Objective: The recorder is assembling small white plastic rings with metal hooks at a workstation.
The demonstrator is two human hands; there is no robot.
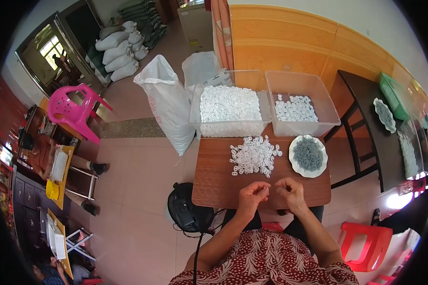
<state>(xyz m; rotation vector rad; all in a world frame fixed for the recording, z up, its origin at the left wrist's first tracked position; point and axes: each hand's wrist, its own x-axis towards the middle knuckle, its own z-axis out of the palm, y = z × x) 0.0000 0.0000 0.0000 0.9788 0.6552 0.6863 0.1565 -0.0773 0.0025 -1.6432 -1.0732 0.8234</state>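
My left hand point(253, 194) pinches a small white plastic piece point(265, 189) at the near edge of a small brown table point(214, 175). My right hand point(290, 191) is just to its right, fingers curled together; what it holds is too small to tell. Beyond the hands lies a loose pile of white plastic pieces point(254, 155). A white scalloped dish of small grey metal parts point(308, 155) sits at the table's right. Two clear tubs stand at the far edge: the left tub point(229, 111) nearly full of white pieces, the right tub point(297, 108) with a thin layer.
A white sack point(169, 102) leans left of the table. A black bag point(188, 213) lies on the floor by my left knee. A red stool point(366, 244) stands at my right, a dark table point(380, 133) with dishes beyond it, a pink chair point(76, 111) far left.
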